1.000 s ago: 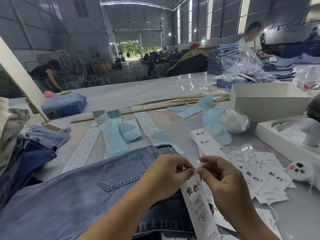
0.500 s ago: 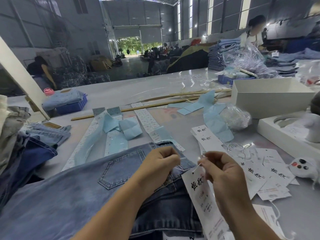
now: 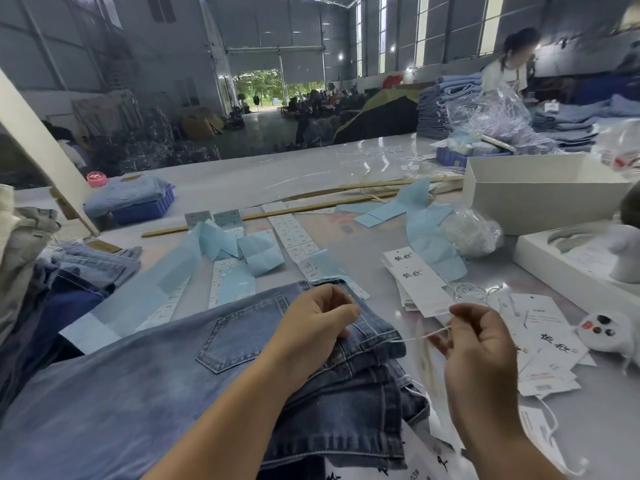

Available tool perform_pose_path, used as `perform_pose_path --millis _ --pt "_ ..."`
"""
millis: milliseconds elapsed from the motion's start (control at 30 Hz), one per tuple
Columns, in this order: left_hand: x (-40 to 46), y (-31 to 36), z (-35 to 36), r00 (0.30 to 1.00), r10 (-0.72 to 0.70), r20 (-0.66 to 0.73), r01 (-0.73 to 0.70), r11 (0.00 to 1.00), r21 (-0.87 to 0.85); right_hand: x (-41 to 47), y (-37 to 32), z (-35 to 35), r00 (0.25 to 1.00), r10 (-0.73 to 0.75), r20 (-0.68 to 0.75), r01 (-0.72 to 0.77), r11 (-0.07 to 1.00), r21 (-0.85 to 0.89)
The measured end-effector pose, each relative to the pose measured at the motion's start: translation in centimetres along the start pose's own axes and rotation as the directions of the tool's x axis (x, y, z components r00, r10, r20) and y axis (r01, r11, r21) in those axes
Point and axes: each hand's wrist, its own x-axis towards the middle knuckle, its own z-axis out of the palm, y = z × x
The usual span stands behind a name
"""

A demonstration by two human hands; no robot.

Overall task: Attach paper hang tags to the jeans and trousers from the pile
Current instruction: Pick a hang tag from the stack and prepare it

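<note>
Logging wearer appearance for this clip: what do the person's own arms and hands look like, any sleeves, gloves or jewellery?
Both forearms are bare as far as the frame shows, with no sleeves in view. The left hand and right hand wear no gloves; no rings, watch or wristband are visible.

under the left fingers (image 3: 349,311) the jeans (image 3: 145,382) are faded mid-blue denim with paler stitching round the pocket; between both sets of fingers runs a white string (image 3: 420,337); beyond the right fingers (image 3: 441,341) lie white hang tags (image 3: 415,282) printed with black characters; further beyond, pale blue paper strips (image 3: 221,242) on the grey surface (image 3: 242,181); far left, a dark blue crate (image 3: 145,211).
</note>
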Motion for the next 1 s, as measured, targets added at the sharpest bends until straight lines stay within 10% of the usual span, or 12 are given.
perform_pose_path --millis 800,1000 --pt "0.6 0.1 0.4 0.996 -0.038 -0.078 0.035 0.998 -0.049 -0.3 2.4 -0.2 0.798 0.336 0.500 -0.257 0.941 -0.222" --pt "1.1 0.3 0.6 0.996 -0.070 -0.057 0.073 0.996 0.054 0.7 1.7 -0.3 0.814 0.205 0.544 0.068 0.895 -0.440"
